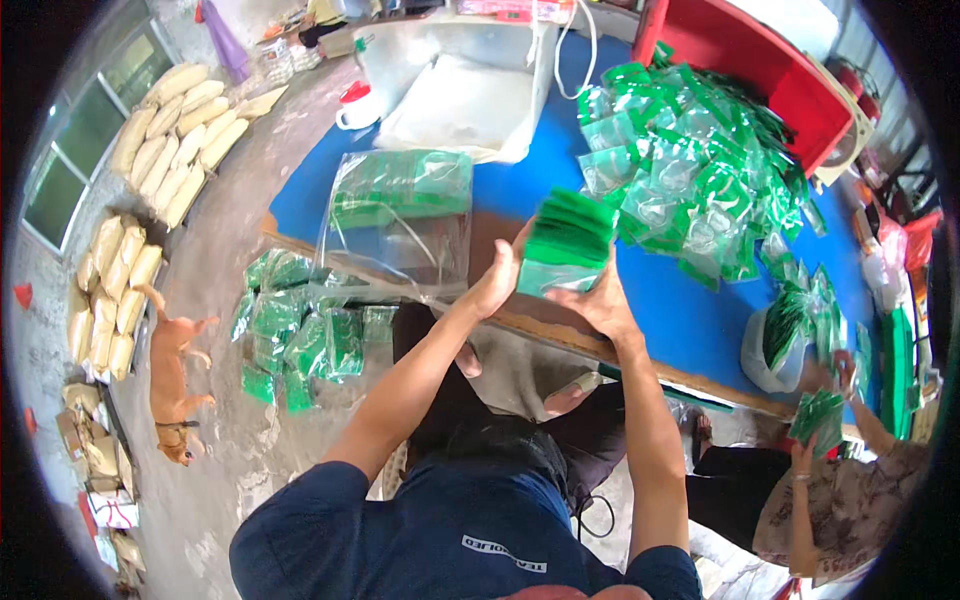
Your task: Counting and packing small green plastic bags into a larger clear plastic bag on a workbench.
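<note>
At the blue bench [690, 335], the left hand [494, 281] and right hand [604, 304], both half-closed, grip a squared stack of green packets [568, 238] over the bench's near edge. Apparently done, as I judge it: a clear bag [405, 248] on the bench's left part holds rows of packets [400, 188], and green bundles [300, 325] lie on the floor [225, 480] left of the bench. Apparently left: a loose heap [690, 165] across the bench's right.

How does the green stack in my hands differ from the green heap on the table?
The stack is neatly layered between your left hand and right hand; the heap lies jumbled on the blue tabletop. The stack is small, the heap far larger. Both show green and clear plastic.
</note>
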Demonstrator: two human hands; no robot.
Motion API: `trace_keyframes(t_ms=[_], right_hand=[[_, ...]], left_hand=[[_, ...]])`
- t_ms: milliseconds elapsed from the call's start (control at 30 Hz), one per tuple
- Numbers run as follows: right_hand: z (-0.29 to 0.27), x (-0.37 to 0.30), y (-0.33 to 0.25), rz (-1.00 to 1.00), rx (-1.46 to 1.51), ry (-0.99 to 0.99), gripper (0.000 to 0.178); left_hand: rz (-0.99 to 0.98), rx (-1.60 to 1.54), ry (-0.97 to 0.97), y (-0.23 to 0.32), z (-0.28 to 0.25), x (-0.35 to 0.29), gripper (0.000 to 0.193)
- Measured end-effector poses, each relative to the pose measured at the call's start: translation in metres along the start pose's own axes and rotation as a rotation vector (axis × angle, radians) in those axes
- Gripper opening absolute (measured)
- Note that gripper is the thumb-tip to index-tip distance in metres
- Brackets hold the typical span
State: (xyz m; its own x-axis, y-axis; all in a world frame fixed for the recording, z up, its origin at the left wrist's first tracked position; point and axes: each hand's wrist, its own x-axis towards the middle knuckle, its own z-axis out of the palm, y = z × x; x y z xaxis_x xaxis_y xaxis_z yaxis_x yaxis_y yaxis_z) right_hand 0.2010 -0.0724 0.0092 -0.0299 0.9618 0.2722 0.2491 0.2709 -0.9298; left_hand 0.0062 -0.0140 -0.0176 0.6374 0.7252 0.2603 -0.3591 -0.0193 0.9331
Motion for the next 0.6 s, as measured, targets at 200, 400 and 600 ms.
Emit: trace_keyframes(t_ms=[200, 400, 600], right_hand=[[-0.013, 0.004, -0.005, 0.056, 0.226, -0.089, 0.1], [-0.019, -0.014, 0.026, 0.01, -0.084, -0.18, 0.105], [0.003, -0.023, 0.019, -0.083, -0.202, -0.064, 0.078]], left_hand=[[0.224, 0.141, 0.036, 0.011, 0.014, 0.004, 0.126], [0.074, 0.593, 0.106, 0.001, 0.002, 0.0, 0.106], [-0.059, 0.298, 0.047, 0.038, 0.012, -0.015, 0.091]])
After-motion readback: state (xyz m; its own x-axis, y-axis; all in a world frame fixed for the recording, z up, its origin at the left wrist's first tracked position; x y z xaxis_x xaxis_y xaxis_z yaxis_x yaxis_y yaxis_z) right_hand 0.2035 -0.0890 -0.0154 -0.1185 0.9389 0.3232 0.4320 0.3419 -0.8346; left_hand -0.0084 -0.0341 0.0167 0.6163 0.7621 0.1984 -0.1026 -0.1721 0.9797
